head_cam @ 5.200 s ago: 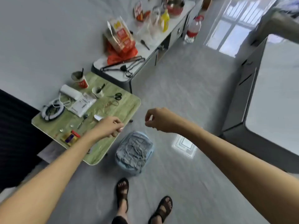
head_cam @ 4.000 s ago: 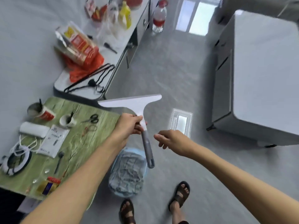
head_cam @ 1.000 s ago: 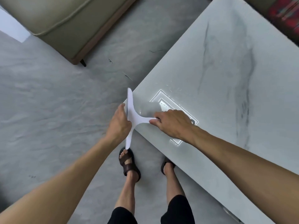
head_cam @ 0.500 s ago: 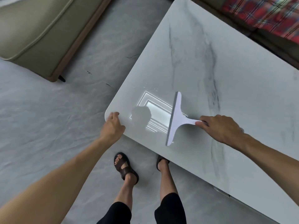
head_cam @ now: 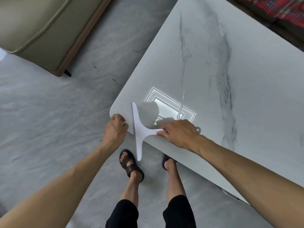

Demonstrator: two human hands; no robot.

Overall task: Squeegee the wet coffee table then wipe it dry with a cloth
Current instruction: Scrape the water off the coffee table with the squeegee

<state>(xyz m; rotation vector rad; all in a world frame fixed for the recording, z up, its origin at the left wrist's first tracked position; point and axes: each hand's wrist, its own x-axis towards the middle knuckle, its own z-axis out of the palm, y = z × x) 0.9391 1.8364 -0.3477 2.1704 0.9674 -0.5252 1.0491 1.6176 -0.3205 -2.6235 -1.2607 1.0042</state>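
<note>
A right hand [head_cam: 179, 134], fingers curled round the handle, holds a white squeegee [head_cam: 139, 127] at the marble-look coffee table's [head_cam: 230, 79] near corner (blade end overhanging the edge). The left hand's [head_cam: 116, 129] curled fingers grip that corner, just beside the blade.

Grey marbled floor [head_cam: 49, 129] under me. Beige cushioned sofa with a brown base [head_cam: 32, 22] sits upper left; red plaid fabric [head_cam: 279, 7] upper right.

Bare arms, blk pants [head_cam: 122, 214], brn sandals [head_cam: 131, 165].
</note>
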